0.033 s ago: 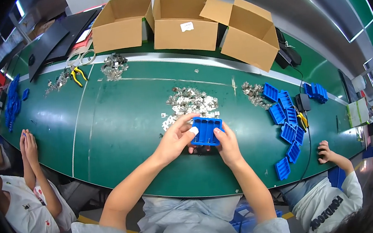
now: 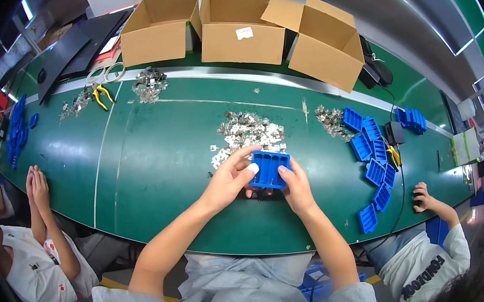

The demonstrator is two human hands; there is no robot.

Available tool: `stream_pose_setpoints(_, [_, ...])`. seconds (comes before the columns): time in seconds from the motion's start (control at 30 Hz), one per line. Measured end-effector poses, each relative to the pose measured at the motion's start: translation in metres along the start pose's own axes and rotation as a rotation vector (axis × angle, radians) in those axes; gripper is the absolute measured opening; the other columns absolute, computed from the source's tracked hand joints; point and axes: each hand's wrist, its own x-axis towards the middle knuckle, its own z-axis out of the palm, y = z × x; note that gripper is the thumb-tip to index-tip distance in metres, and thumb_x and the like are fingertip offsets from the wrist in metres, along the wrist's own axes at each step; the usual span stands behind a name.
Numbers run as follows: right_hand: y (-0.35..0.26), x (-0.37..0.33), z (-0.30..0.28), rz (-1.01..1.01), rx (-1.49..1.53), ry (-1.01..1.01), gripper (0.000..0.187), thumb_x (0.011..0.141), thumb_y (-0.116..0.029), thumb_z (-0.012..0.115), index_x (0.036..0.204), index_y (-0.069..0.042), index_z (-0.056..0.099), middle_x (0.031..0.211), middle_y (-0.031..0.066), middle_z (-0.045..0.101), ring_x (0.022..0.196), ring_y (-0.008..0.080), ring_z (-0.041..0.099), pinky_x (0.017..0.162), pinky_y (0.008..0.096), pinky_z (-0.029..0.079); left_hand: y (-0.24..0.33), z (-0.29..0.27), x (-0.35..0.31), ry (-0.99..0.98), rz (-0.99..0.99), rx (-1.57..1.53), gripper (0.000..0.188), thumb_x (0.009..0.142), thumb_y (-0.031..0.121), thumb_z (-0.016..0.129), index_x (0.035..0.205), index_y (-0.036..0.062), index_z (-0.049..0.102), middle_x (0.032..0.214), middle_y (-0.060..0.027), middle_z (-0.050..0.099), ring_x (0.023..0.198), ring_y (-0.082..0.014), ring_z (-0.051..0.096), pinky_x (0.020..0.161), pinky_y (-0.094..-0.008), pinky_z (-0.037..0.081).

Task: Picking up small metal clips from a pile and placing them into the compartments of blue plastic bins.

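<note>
A blue plastic battery holder [image 2: 269, 170] with several long slots is held up between my two hands, its open side facing me. My left hand [image 2: 233, 179] grips its left side, with a white covering on the thumb tip. On the right side, my right hand [image 2: 296, 187] closes round the edge, thumb on the front. The fingers behind the holder are partly hidden. Just beyond it lies a heap of small shiny metal pieces [image 2: 247, 131]. Something dark on the table below the holder is too covered to make out.
Several blue battery holders [image 2: 361, 146] lie at the right, beside a smaller metal heap [image 2: 331, 122] and a black cable. Cardboard boxes [image 2: 241, 44] line the back. Yellow-handled pliers [image 2: 103, 98] lie far left. Co-workers' hands rest at the left [image 2: 36, 187] and right [image 2: 422, 196] table edges.
</note>
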Motion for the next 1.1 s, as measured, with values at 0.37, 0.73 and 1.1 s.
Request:
stream_pose_setpoints(0.37, [-0.028, 0.0, 0.002, -0.094, 0.181, 0.104, 0.051, 0.095, -0.032, 0.049, 0.128, 0.006, 0.044, 0.124, 0.022, 0.056, 0.1, 0.0292, 0.063, 0.073, 0.0366, 0.054, 0.017, -0.05, 0.01, 0.552, 0.49, 0.957, 0.019, 0.086, 0.005, 0.058, 0.103, 0.0025, 0.063, 0.104, -0.0094, 0.062, 0.093, -0.0222, 0.058, 0.08, -0.0327, 0.046])
stream_pose_setpoints(0.73, [-0.026, -0.003, -0.001, -0.024, 0.199, 0.079, 0.046, 0.095, -0.033, 0.049, 0.122, 0.005, 0.05, 0.113, 0.019, 0.063, 0.094, 0.0253, 0.066, 0.071, 0.0335, 0.052, -0.002, -0.06, 0.006, 0.488, 0.189, 1.297, 0.017, 0.079, 0.013, 0.067, 0.094, 0.0108, 0.071, 0.1, -0.0045, 0.057, 0.097, -0.0251, 0.051, 0.089, -0.0367, 0.039])
stream_pose_setpoints(1.1, [-0.023, -0.005, 0.003, 0.064, 0.204, 0.016, 0.05, 0.094, -0.035, 0.045, 0.127, 0.003, 0.046, 0.115, 0.0221, 0.062, 0.097, 0.0295, 0.064, 0.076, 0.0372, 0.051, 0.005, -0.045, 0.011, 0.451, 0.448, 1.116, 0.017, 0.081, 0.003, 0.063, 0.096, 0.0079, 0.07, 0.102, -0.0069, 0.062, 0.094, -0.0258, 0.058, 0.083, -0.0371, 0.046])
